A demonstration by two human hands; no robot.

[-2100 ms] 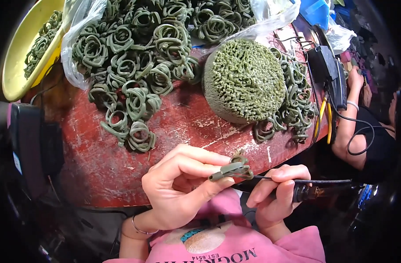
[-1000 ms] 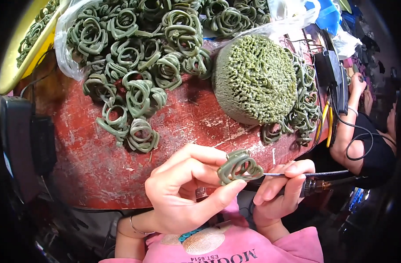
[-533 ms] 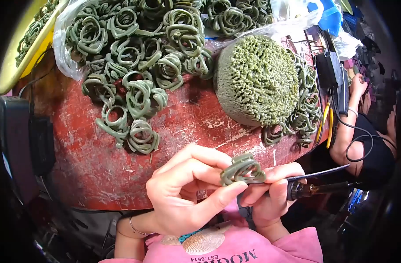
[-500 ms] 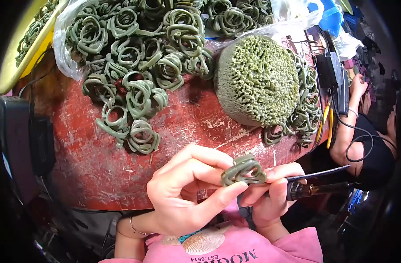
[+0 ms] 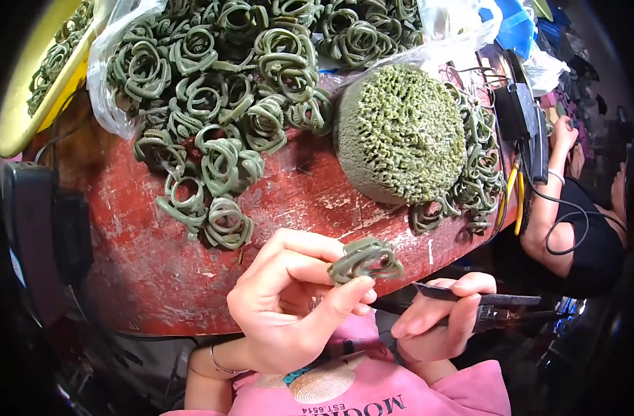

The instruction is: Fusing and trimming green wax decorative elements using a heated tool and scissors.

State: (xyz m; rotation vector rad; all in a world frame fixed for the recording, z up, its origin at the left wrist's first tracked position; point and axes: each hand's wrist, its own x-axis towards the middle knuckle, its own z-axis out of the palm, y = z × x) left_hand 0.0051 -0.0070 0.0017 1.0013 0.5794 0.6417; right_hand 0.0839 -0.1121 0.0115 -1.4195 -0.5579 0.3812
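Observation:
Close in front of me, my left hand [image 5: 279, 301] pinches a green looped, ring-like piece [image 5: 364, 261] between thumb and fingers. My right hand [image 5: 435, 320] is closed on a thin flat black tool [image 5: 512, 300], its narrow end toward the green piece but apart from it. A dark rod-like handle [image 5: 521, 320] lies just under that tool at the same hand; its exact kind is unclear. Beyond my hands, several similar green looped pieces [image 5: 225, 223] lie on the worn red table [image 5: 157, 284].
A thick round green block [image 5: 400, 135] with a rough top stands on the table, more green loops [image 5: 480, 173] beside it. A clear plastic bag [image 5: 109, 104], a yellow basin [image 5: 26, 125], black boxes [image 5: 515, 111], yellow-handled pliers [image 5: 519, 197] and another person's arm [image 5: 556, 187] are around.
My right hand and the black tool have moved right, away from the green piece. My left hand has shifted slightly left, and the green piece has been tilted.

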